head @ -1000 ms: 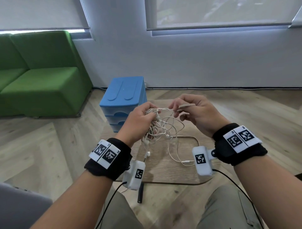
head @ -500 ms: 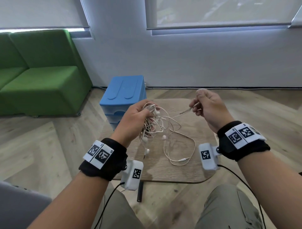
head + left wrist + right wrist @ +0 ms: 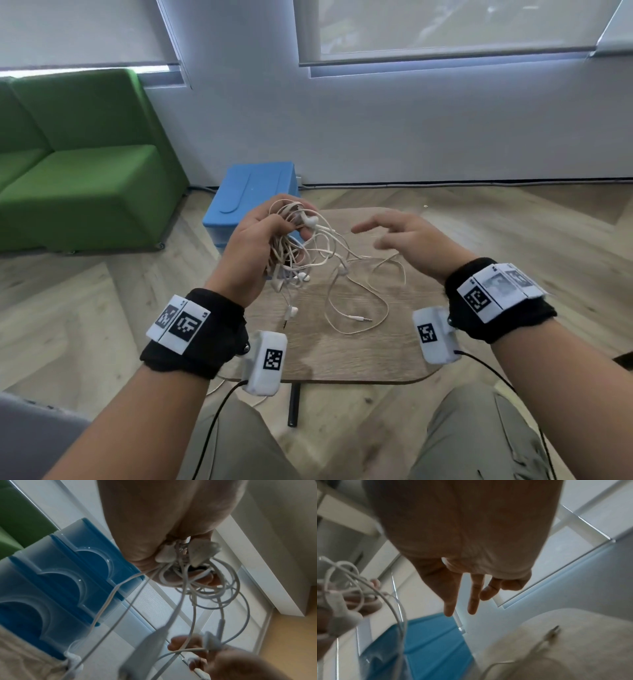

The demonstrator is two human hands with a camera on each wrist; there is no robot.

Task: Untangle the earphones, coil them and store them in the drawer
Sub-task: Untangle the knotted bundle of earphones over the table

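Three cameras: one on the head, one under each wrist.

The head view looks forward and down over both forearms onto the small round-cornered wooden table (image 3: pixel 359 356), with the blue plastic drawer unit (image 3: pixel 253 192) beyond it by the wall. The left wrist view sits close under the left hand (image 3: pixel 154 524), facing along the palm to the tangled white earphones (image 3: pixel 202 588), with the drawer fronts at its left. The right wrist view sits close under the right hand (image 3: pixel 471 534), facing along its fingers. All three share the earphones, drawer unit and window blinds; each wrist view also catches the opposite hand.
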